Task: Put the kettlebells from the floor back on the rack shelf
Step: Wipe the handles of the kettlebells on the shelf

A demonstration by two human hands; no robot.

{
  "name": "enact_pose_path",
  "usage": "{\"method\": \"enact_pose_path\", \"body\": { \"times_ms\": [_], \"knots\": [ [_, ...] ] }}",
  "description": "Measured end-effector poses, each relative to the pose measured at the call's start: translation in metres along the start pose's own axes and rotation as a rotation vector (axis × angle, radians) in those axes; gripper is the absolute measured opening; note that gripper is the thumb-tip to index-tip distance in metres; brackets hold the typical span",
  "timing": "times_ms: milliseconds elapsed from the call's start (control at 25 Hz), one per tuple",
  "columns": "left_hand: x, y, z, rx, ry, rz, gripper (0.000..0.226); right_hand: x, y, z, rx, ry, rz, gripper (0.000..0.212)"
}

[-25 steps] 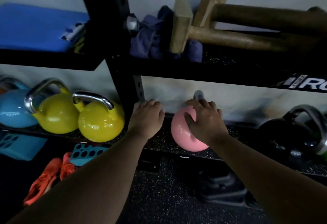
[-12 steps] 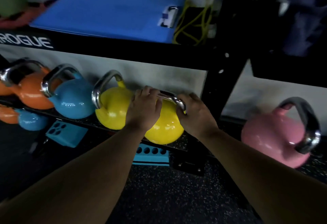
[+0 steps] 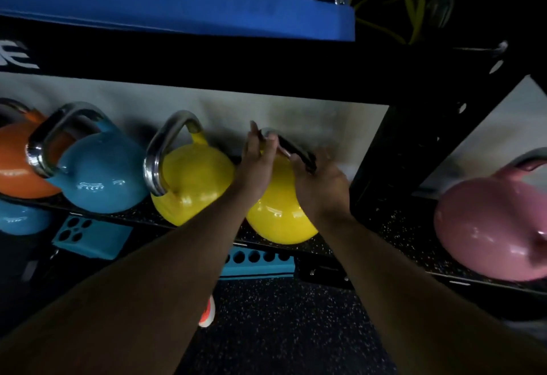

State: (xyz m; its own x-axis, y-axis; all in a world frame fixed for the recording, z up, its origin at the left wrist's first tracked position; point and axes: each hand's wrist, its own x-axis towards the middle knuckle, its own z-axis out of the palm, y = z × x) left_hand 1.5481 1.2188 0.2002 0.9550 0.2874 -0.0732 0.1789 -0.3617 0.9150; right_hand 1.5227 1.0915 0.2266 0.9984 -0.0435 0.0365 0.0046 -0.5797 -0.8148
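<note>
The right-hand yellow kettlebell (image 3: 281,215) sits on the low rack shelf (image 3: 393,226), just left of the black upright post (image 3: 405,149) — that post is the landmark here. Its steel handle (image 3: 296,149) runs roughly left to right above the ball, sloping down toward the post, and both hands are on it. The left hand (image 3: 257,161) is at the end of the handle away from the post, fingers straight and loose rather than wrapped, touching more than gripping. The right hand (image 3: 322,188) is at the end nearest the post, closed around the handle from the front. So the weight hangs right under both hands, with the right one carrying the firmer hold.

Away from the post, a second yellow kettlebell (image 3: 192,185) sits touching or nearly touching the first; beyond it a blue kettlebell (image 3: 97,179) and an orange one (image 3: 17,164). On the far side of the post rests a pink kettlebell (image 3: 488,226).

All the balls are glossy, smooth and round, with bare polished handles — slippery if held loosely. The shelf and floor (image 3: 281,330) are dark speckled rubber, grippy.
</note>
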Motion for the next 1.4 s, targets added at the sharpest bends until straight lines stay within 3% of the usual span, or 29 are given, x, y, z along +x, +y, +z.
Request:
{"method": "enact_pose_path", "body": {
  "times_ms": [160, 320, 440, 640, 960, 1120, 1400],
  "knots": [
    [-0.007, -0.005, 0.007, -0.135, -0.089, 0.045, 0.06, -0.015, 0.002, 0.0, 0.472, -0.123, 0.199, 0.025],
    [0.007, 0.003, 0.01, -0.238, -0.109, -0.063, 0.049, -0.008, -0.004, 0.013, 0.663, -0.195, 0.189, 0.04],
    [0.02, 0.007, 0.002, -0.251, -0.235, -0.169, 0.062, -0.012, -0.013, 0.033, 0.72, -0.17, 0.204, 0.042],
    [0.029, 0.007, -0.005, -0.235, -0.327, -0.203, 0.069, -0.016, -0.028, 0.049, 0.73, -0.099, 0.24, 0.043],
    [0.03, -0.004, 0.003, -0.323, -0.259, -0.285, 0.073, -0.02, -0.026, 0.06, 0.79, -0.026, 0.246, 0.042],
    [0.03, -0.007, 0.008, -0.283, -0.275, -0.19, 0.067, -0.021, -0.02, 0.064, 0.833, -0.017, 0.228, 0.043],
    [0.035, -0.012, 0.007, -0.304, -0.298, -0.169, 0.065, -0.015, -0.014, 0.06, 0.732, -0.04, 0.171, 0.044]
  ]
}}
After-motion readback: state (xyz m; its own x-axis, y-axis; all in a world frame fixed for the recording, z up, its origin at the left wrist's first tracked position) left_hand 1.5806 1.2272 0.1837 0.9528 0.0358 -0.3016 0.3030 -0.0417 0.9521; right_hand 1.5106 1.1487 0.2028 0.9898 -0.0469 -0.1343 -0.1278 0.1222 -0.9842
